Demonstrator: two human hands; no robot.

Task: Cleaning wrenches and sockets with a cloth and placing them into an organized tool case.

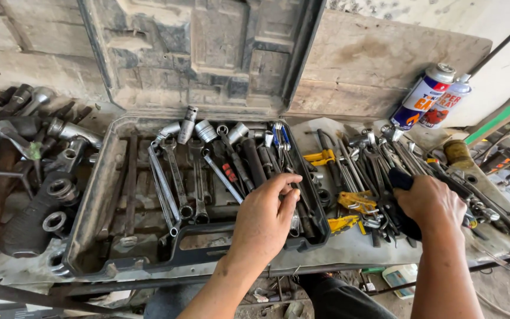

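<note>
Left hand [265,220]: palm down, fingers loosely curled, reaching into the right end of the open tool case [98,207]. Fingertips rest on dark tools there; cannot tell whether any one of them is actually gripped.

Right hand [431,204]: closed around a black handle [401,180] that sticks up out of a pile of loose spanners [379,159] on the tabletop [349,248], just right of the case.

Around the left hand: inside the case, a row of combination spanners [175,177] lies lengthwise, ring ends toward the near edge. Several chrome sockets [205,130] sit along the far wall. The case lid [202,53] stands upright behind, grey and dusty.

Between the hands: yellow-handled pliers [355,204] lie on the tabletop beside the case's right wall; a second yellow tool [321,157] lies further back.

Further out: two spray cans [432,97] lean against the back board at far right, touching each other. Left of the case, large dark sockets and heavy tools [42,195] lie in a heap.
</note>
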